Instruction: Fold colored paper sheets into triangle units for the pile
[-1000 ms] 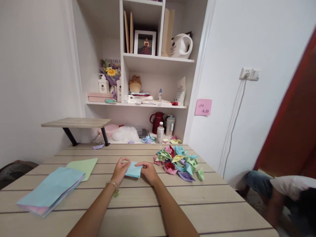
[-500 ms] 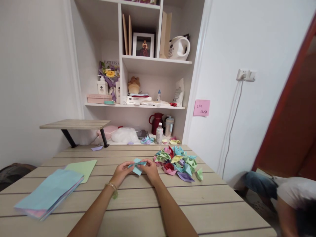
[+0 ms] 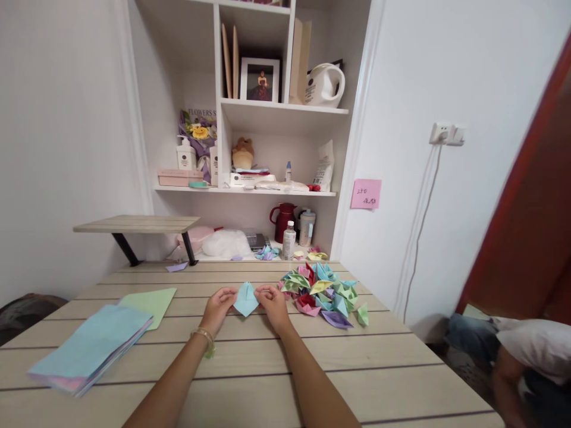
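Observation:
Between my two hands is a light-blue folded paper [image 3: 246, 299], roughly diamond-shaped, with a crease down its upper middle. My left hand [image 3: 220, 306] pinches its left corner, and a bracelet circles that wrist. The right corner is pinched by my right hand [image 3: 271, 303]. Just right of my right hand lies a pile of small folded paper boats [image 3: 321, 288] in green, blue, red, pink, yellow and purple. A stack of blue and pink paper sheets [image 3: 93, 342] lies at the left, beside a light-green sheet [image 3: 154, 303].
The slatted wooden table [image 3: 241, 392] carries a small raised stand [image 3: 138, 224] at its back left. Behind it, a clear bottle [image 3: 288, 241] and a red jug [image 3: 284, 221] stand below white shelves [image 3: 285, 109]. A person [image 3: 526, 351] bends down at the right.
The blue paper has opened out from a raised, pinched shape to a flatter diamond facing me. My hands have moved slightly apart to its side corners. The person at the right has shifted a little.

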### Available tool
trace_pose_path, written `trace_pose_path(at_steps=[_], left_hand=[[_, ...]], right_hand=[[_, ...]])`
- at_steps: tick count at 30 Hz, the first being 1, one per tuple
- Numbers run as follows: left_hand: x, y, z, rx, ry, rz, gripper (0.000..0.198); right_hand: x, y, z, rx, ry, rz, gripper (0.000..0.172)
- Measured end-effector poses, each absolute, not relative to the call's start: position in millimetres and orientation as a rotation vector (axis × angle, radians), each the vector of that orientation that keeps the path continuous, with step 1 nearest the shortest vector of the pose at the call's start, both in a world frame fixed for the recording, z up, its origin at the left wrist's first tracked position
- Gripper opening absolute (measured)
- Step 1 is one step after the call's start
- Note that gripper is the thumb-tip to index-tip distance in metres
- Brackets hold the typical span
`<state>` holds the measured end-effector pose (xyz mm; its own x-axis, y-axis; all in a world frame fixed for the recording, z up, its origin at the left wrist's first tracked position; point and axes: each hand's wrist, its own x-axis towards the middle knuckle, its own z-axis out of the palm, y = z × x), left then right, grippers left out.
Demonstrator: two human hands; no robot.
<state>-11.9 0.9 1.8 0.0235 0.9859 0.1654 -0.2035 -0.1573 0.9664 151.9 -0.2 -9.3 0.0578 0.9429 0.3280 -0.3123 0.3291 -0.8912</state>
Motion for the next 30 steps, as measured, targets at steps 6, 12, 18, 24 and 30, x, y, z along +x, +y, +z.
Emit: trace_pose_path(at_steps=[6, 12, 18, 24, 30], left_hand=[[-10.4, -3.8, 6.0, 1.239, 0.96, 1.358, 0.035], [-6.7, -10.0, 10.9, 1.197, 0.915, 1.311, 0.046], [-6.9, -8.0, 8.4, 1.288, 0.975, 1.371, 0.037], [-10.5, -2.9, 5.3, 1.348, 1.037, 1.354, 0.03], [-6.9, -2.3, 2.5, 1.241, 0.983, 1.35, 0.034]], right_hand=[[151.3, -1.8, -9.7, -0.778, -1.254, 1.01, 0.025], [151.6, -0.3, -13.9, -0.79, -1.337, 1.011, 0.043], [152.1, 1.6, -15.6, -0.881, -1.389, 0.904, 0.034], [151.9, -4.9, -7.3, -0.866, -1.438, 0.82, 0.02], [153.7, -4.7, -8.1, -0.904, -1.478, 0.685, 0.018]])
